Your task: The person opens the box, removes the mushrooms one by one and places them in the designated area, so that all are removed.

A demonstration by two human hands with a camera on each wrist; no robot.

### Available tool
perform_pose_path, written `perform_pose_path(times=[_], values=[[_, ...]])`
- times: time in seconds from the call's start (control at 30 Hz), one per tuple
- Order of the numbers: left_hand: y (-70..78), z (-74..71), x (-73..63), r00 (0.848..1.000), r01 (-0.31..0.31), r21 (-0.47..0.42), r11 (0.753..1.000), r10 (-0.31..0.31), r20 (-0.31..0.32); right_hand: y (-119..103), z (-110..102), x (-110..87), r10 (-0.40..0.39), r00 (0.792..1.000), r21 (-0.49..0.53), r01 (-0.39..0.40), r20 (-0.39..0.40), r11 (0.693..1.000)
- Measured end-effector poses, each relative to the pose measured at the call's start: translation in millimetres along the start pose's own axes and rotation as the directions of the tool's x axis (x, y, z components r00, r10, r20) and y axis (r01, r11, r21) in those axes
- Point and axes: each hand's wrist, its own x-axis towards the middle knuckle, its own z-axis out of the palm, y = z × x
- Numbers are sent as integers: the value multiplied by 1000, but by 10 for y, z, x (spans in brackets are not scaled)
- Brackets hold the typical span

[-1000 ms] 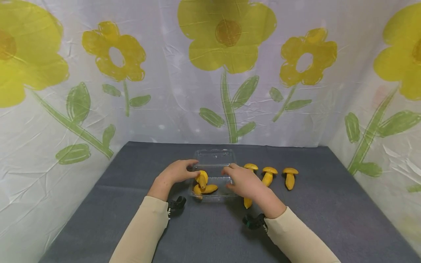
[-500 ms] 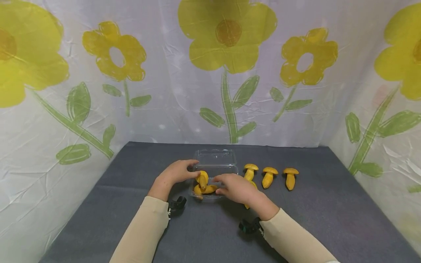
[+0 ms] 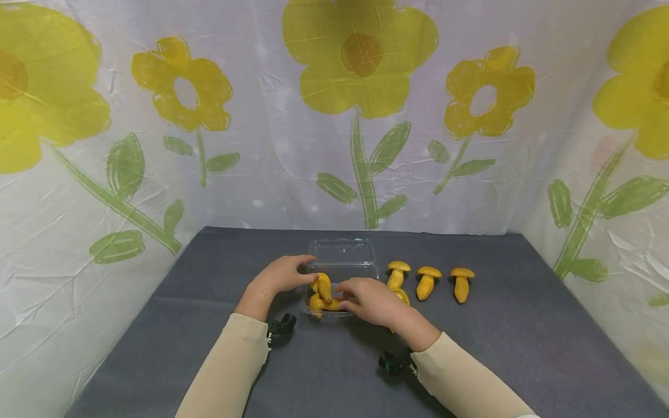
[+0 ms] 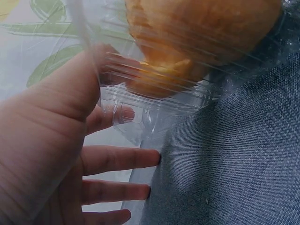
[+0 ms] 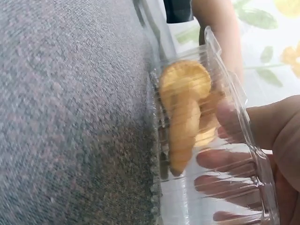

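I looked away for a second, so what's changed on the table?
The right hand has moved left over the clear plastic clamshell; the yellow mushrooms inside have shifted slightly. No new grip is clear. The left hand stays at the clamshell's left side, and the back-row mushrooms on the right lie unmoved.

Clear plastic container (image 5: 186, 201) on grey cloth (image 5: 70, 112), ribbed wall toward the lens. Yellow mushroom (image 5: 185, 110) shows through that wall, cap toward top of view, stem pointing down; second yellow piece (image 5: 207, 131) just behind, partly hidden. Right hand (image 5: 283, 129) reaches over the rim from the right side, thumb and fingers (image 5: 225, 159) apart and seen through the plastic, thumb tip close to the second piece (contact hard to call). Top: forearm (image 5: 218, 28), black device (image 5: 178, 10) beside it. Upper right: white backdrop (image 5: 248, 42), green leaves, orange-yellow flowers.
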Motion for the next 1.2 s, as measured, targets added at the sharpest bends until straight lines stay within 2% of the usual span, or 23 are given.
perform_pose_path(times=[0.27,0.63,0.9,1.2], values=[[-14,1,9,1000,-2,-5,1000,2,1,29,25,8,35,998,18,-36,55,999],[-37,25,25,1000,-2,1,1000,2,-2,46,36,11,66,996,74,-71,66,995],[-29,25,29,1000,0,2,1000,0,-3,62,14,26,40,997,128,-48,63,991],[-27,17,31,1000,10,-10,1000,-10,6,44,20,23,100,993,229,-111,58,967]])
